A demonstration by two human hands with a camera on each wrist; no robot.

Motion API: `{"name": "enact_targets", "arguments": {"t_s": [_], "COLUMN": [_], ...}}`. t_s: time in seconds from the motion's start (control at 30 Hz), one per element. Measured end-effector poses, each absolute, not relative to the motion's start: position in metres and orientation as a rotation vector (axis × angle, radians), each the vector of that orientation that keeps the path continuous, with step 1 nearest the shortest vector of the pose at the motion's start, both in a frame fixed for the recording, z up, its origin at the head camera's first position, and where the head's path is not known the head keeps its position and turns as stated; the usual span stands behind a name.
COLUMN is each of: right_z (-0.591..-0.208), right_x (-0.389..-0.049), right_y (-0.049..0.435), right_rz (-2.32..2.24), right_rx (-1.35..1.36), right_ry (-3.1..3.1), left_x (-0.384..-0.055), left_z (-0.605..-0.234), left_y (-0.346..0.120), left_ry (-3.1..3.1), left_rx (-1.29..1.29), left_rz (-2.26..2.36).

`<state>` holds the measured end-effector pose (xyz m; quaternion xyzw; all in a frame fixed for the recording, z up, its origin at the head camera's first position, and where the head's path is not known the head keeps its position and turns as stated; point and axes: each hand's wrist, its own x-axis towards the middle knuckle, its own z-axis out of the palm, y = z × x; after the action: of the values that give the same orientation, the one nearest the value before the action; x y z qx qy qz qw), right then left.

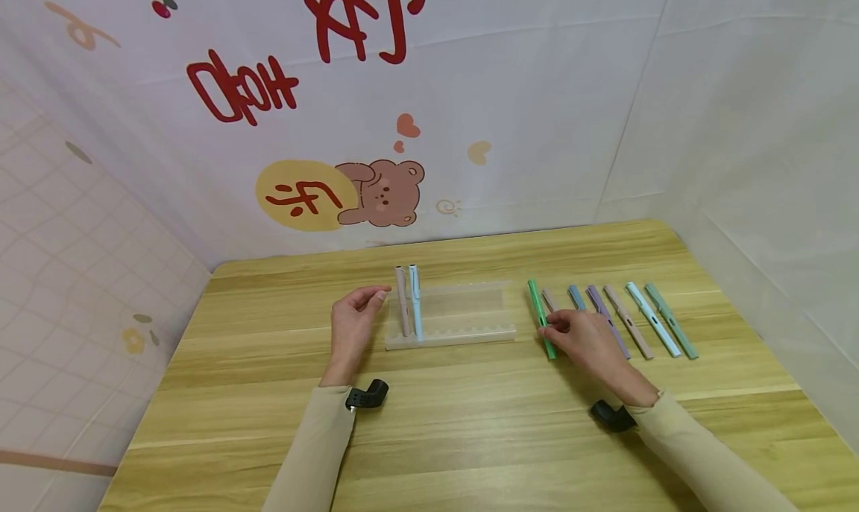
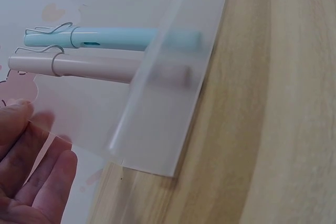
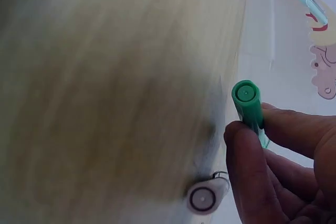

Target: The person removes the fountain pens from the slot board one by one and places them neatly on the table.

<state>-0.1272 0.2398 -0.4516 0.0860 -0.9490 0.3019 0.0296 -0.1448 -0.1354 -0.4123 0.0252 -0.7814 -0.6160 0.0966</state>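
Observation:
A clear plastic pen stand (image 1: 463, 336) stands on the table, with a pinkish-beige pen (image 1: 403, 303) and a light blue pen (image 1: 415, 303) leaning side by side in its left slots. My left hand (image 1: 354, 320) pinches the stand's left edge between thumb and fingers; some fingertips show through the clear panel (image 2: 89, 114) in the left wrist view. At the right, my right hand (image 1: 582, 339) pinches a bright green pen (image 1: 535, 300) between thumb and fingers. In the right wrist view the green pen's round end (image 3: 245, 93) points toward the camera.
Right of the green pen lies a row of pens: a pinkish one (image 1: 549, 299), a blue one (image 1: 576, 296), a purple one (image 1: 607, 320), a taupe one (image 1: 628, 321), a light blue one (image 1: 652, 318) and a grey-green one (image 1: 671, 320). A printed white cloth (image 1: 537, 109) hangs behind the table.

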Motion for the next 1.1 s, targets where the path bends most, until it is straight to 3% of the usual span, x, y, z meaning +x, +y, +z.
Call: {"name": "enact_targets", "arguments": {"t_s": [1.1], "right_z": [-0.448], "right_x": [-0.132], "right_y": [0.265], "right_rz": [0.829], "right_rx": [0.301], "right_ry": [-3.021], "left_x": [-0.144], "left_z": [-0.410], "left_y": [-0.133], "left_ry": [-2.344], "left_rx": [0.112], "left_rz": [-1.793]}}
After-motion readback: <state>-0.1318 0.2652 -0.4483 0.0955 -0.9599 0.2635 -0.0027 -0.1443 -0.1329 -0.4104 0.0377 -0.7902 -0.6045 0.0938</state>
